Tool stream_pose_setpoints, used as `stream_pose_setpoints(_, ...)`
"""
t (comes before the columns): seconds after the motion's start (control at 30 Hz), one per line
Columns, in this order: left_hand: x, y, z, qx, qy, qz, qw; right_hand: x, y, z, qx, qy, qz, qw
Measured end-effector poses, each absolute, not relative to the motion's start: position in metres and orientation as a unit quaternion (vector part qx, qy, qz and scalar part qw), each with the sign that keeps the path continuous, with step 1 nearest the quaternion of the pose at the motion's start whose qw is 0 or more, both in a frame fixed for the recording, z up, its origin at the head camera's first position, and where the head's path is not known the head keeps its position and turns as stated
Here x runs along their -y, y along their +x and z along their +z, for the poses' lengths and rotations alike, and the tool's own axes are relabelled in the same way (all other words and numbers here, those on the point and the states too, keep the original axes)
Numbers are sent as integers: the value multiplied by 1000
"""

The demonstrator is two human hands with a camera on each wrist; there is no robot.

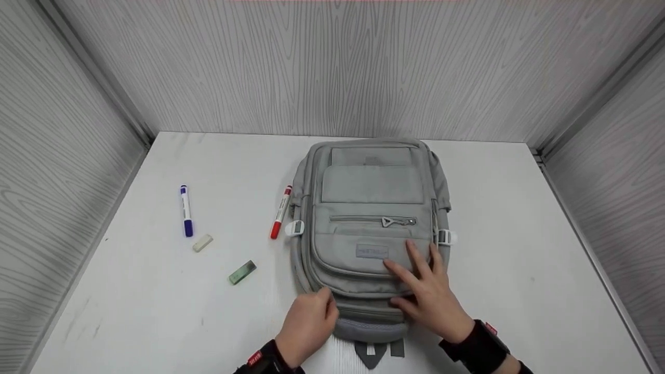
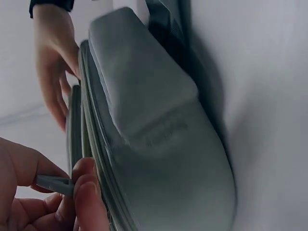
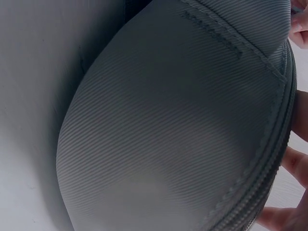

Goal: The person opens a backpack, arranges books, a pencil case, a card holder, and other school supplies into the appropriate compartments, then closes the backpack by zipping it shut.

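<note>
One bag, three views: one high, two close.
The head view looks forward and down, far enough back to fit the whole bag and three walls. The wrist views sit just beside the bag's near end, turned sideways: the table stands at right in the left wrist view, at left in the other. Both share that end, the left hand and the right hand.

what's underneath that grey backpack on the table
The backpack lies on the white table; a grey triangular piece sticks out past its lower edge. Anything else beneath is covered.
</note>
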State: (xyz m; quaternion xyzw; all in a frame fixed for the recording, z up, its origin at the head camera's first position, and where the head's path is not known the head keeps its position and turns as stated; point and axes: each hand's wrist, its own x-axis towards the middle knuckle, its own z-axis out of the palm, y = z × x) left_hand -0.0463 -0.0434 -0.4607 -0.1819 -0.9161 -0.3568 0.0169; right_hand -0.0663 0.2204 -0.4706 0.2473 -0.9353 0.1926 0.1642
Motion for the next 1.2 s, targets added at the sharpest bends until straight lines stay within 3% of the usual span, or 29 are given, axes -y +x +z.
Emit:
stream_pose_setpoints(0.47, -22, -42, -459, 886, -303, -351, 16, -219, -64, -473, 932, 243, 202, 175)
stream_pose_setpoints(0.83, -8, -32, -455, 864, -300, -405, -6, -196, -52, -477, 879, 337, 176, 287)
stream_pose_setpoints(0.97, 3, -29, -455, 864, -312, -392, 61, -190, -52, -479, 867, 351, 195, 295)
stream_pose_setpoints(1.2, 31, -53, -477, 871, -328, -245, 270, -191, -52, -478, 841, 367, 248, 311)
